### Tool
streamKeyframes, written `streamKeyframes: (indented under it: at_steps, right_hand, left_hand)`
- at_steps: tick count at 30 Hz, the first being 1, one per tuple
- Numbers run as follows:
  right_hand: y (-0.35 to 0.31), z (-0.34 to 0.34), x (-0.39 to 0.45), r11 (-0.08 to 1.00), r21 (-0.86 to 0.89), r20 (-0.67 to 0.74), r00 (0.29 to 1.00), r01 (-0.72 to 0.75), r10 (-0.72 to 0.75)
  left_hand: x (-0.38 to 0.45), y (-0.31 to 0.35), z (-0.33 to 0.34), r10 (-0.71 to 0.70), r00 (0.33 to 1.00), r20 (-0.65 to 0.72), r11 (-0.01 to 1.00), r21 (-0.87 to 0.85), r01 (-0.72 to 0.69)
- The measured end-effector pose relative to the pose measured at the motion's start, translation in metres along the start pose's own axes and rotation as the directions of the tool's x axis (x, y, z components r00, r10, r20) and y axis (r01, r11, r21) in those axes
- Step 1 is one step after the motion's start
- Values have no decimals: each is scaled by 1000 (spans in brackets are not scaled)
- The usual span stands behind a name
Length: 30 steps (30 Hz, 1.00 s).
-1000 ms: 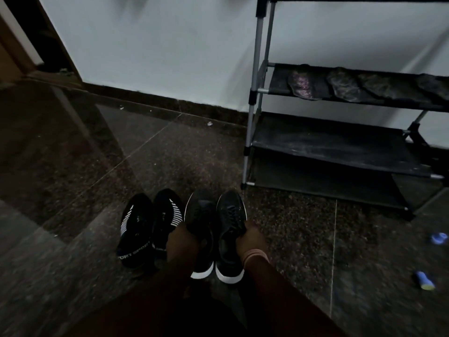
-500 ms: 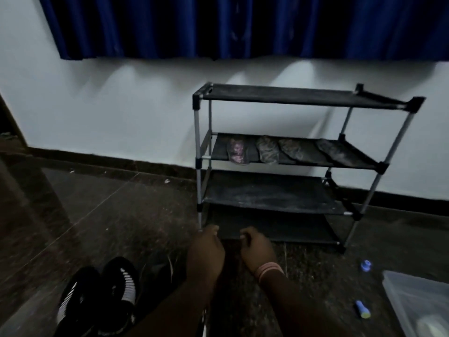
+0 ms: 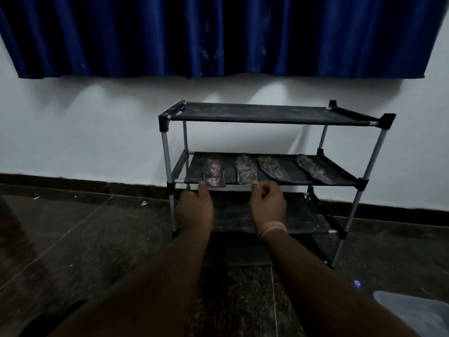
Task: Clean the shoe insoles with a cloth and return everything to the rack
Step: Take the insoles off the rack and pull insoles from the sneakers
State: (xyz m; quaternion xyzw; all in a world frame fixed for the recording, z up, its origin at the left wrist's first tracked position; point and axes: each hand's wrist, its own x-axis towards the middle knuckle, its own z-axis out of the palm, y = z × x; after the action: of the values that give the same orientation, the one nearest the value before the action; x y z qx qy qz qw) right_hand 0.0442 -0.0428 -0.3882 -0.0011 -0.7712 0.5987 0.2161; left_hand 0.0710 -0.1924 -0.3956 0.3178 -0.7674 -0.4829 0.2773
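A dark blue pleated curtain [image 3: 218, 35] hangs above a white wall [image 3: 85, 132], and a black fabric shoe rack with grey metal posts [image 3: 374, 152] stands against that wall on a dark speckled stone floor [image 3: 73, 239]. At the lower right lie a translucent plastic sheet or bag [image 3: 413, 310] and a small blue object [image 3: 356, 283], too blurred to identify.

Four worn, mottled shoe insoles lie side by side on the rack's middle shelf, long axes running front to back. The leftmost insole [image 3: 213, 171], speckled pink, and the second insole [image 3: 246, 171] point nearly straight at the wall; the third insole [image 3: 273, 169] and the fourth insole [image 3: 315, 169] angle with their far ends to the left.

Nothing stands between the hands and the shelf edge. The left hand [image 3: 194, 207] reaches the leftmost insole's near end, fingers curled; whether they grip it is unclear. The right hand [image 3: 268, 203], with a pale band at its wrist, is loosely curled just below the second insole's near end.
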Motion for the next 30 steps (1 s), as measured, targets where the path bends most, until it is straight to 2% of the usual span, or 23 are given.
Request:
streamKeyframes:
  at_steps: [2,3,4,6,8,11,13,14,17,20,24,27,30]
  right_hand:
    - [-8,17,15,981,99,-24,985,-165,168]
    - [-9,26,22,956,166,-23,968,-242,249]
    - [-7,34,29,922,234,-9,947,-310,321]
    - [6,52,44,865,334,41,922,-376,385]
    - [-5,53,44,855,317,56,908,-410,414]
    - [-15,46,34,789,407,92,880,-460,465]
    - [-16,37,24,725,487,109,858,-487,502]
    - [-16,33,17,709,516,110,857,-482,503]
    - [-12,21,-8,725,528,97,879,-443,467]
    - [4,0,-42,808,427,49,903,-406,427]
    - [30,-35,-101,841,355,18,902,-409,431]
    - [55,-61,-153,834,288,-2,870,-471,493]
    - [91,-81,-196,818,240,-13,841,-522,541]
  left_hand:
    - [17,10,5,-158,987,38,966,-201,162]
    - [18,17,5,-213,973,86,914,-333,230]
    - [19,24,6,-242,958,157,847,-448,287]
    - [24,35,12,-254,937,238,783,-518,344]
    - [30,40,16,-251,926,283,785,-500,365]
    - [29,37,17,-218,953,209,914,-300,275]
    - [19,31,14,-212,969,126,939,-248,238]
    - [12,26,13,-191,977,97,939,-274,210]
    - [-16,13,9,-123,984,129,917,-365,162]
    - [-49,-16,7,-81,985,152,914,-382,134]
    - [-113,-65,0,-148,984,96,923,-344,173]
    - [-165,-116,-7,-219,973,68,942,-245,229]
    - [-203,-180,0,-339,930,144,923,-140,358]
